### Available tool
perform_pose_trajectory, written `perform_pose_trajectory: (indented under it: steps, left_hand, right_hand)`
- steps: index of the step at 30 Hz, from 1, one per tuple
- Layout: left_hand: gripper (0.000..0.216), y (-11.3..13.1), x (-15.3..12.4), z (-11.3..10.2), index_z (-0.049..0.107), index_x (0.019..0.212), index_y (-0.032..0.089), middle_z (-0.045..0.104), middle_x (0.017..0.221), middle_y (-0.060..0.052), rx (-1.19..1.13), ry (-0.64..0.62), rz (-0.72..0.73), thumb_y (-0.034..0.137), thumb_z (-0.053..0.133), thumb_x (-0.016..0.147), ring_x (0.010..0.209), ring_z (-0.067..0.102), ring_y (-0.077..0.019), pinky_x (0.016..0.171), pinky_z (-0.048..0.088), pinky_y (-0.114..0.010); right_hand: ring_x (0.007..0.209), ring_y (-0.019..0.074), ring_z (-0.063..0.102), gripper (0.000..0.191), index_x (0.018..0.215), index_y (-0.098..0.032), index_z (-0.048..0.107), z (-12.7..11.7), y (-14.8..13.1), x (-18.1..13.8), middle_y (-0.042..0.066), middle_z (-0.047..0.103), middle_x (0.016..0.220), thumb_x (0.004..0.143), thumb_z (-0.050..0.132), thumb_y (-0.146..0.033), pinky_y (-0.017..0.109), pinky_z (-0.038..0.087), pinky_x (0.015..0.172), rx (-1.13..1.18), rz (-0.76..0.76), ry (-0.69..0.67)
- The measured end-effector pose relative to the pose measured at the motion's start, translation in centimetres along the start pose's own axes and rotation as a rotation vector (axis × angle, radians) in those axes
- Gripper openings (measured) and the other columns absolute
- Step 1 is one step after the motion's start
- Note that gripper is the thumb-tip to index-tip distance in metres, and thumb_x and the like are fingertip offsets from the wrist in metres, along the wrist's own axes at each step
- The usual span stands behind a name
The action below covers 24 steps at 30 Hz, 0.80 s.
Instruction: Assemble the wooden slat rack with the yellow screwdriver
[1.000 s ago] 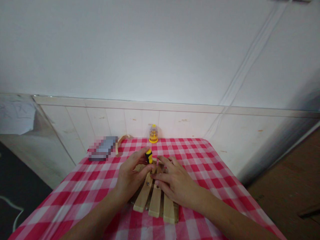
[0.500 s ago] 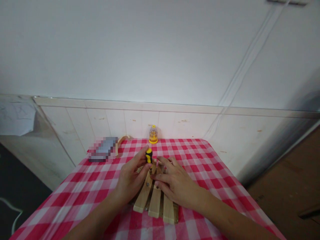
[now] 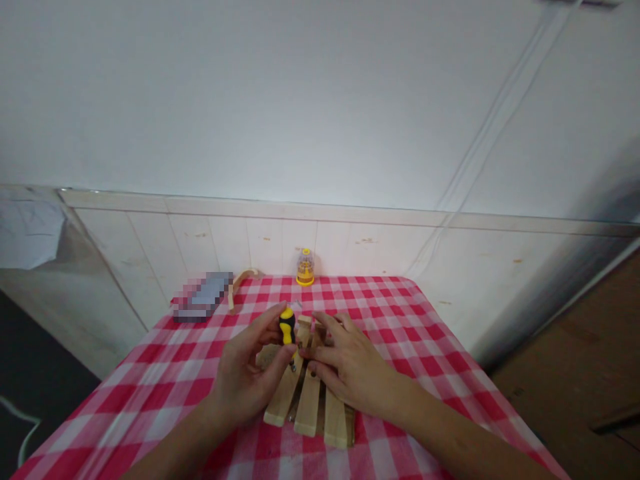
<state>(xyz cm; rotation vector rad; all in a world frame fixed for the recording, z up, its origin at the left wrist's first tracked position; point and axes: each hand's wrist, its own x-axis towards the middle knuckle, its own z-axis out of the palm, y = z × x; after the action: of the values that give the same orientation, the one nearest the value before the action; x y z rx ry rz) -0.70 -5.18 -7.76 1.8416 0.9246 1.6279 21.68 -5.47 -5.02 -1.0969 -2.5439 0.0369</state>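
While three wooden slats [image 3: 308, 405] lie fanned at lower centre, one screwdriver [image 3: 287, 327] stands near-upright above the leftmost, handle tipped slightly left, tip at its metal fitting, contact unclear. Left hand [image 3: 246, 368], nearer: grip pinching the handle. Right hand [image 3: 356, 369]: fingers spread across slats. Beyond, mid-frame: yellow-based container [image 3: 305, 269].

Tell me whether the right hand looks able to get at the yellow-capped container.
Probably yes, with a forward reach: just checkered tablecloth shows between the right hand and the yellow-capped container. The hand would first have to leave the wooden slats its fingers touch.
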Motion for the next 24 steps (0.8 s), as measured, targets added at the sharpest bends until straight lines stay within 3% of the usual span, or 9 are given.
perform_pose_trajectory:
  steps: [13,18,24]
  left_hand:
    - [0.060,-0.82,-0.13,0.05,0.056,0.145,0.031,0.079,0.115,-0.004,0.130,-0.021,0.144,0.014,0.072,0.090,0.091,0.079,-0.0162,0.083,0.066,-0.025]
    - [0.057,-0.48,0.14,-0.06,0.061,0.140,0.031,0.079,0.116,-0.004,0.181,-0.050,0.218,0.015,0.075,0.087,0.090,0.078,-0.0162,0.081,0.066,-0.025]
    - [0.056,-0.38,0.46,0.01,0.063,0.136,0.032,0.079,0.113,-0.002,0.121,-0.062,0.160,0.016,0.079,0.085,0.086,0.078,-0.0152,0.078,0.066,-0.023]
  right_hand:
    - [0.130,0.0319,0.043,0.027,0.124,-0.032,0.074,0.05,0.03,0.01,0.009,0.044,0.153,0.101,0.063,-0.028,0.052,0.045,0.109,0.006,-0.010,0.007]
    - [0.124,0.0308,0.046,0.028,0.124,-0.033,0.074,-0.18,-0.08,0.13,0.009,0.048,0.146,0.100,0.063,-0.027,0.052,0.047,0.106,0.028,-0.015,0.012]
    - [0.123,0.0311,0.046,0.023,0.119,-0.030,0.076,-0.23,-0.17,0.17,0.010,0.049,0.146,0.100,0.063,-0.028,0.051,0.047,0.106,0.016,-0.009,0.011]
